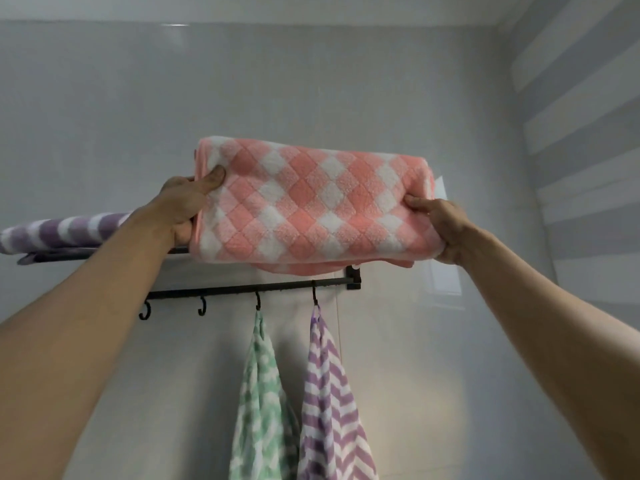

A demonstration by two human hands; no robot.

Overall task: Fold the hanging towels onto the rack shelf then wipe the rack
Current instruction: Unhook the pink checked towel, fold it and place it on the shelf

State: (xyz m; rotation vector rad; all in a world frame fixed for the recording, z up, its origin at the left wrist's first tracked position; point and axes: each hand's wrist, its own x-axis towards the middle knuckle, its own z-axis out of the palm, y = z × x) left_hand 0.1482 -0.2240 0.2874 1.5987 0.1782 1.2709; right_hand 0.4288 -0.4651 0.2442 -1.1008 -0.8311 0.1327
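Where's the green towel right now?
In the head view the green towel hangs low at centre from a hook on the black rail, just left of the purple striped towel, below the folded pink towel.

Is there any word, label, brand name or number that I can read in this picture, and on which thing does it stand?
None: no readable text shows anywhere.
Folded pink and white checked towel, held by the left hand and the right hand: pattern only.
Green and white hanging towel, purple and white zigzag hanging towel, folded purple and white towel: no labels visible.
Black metal rack: no marking.
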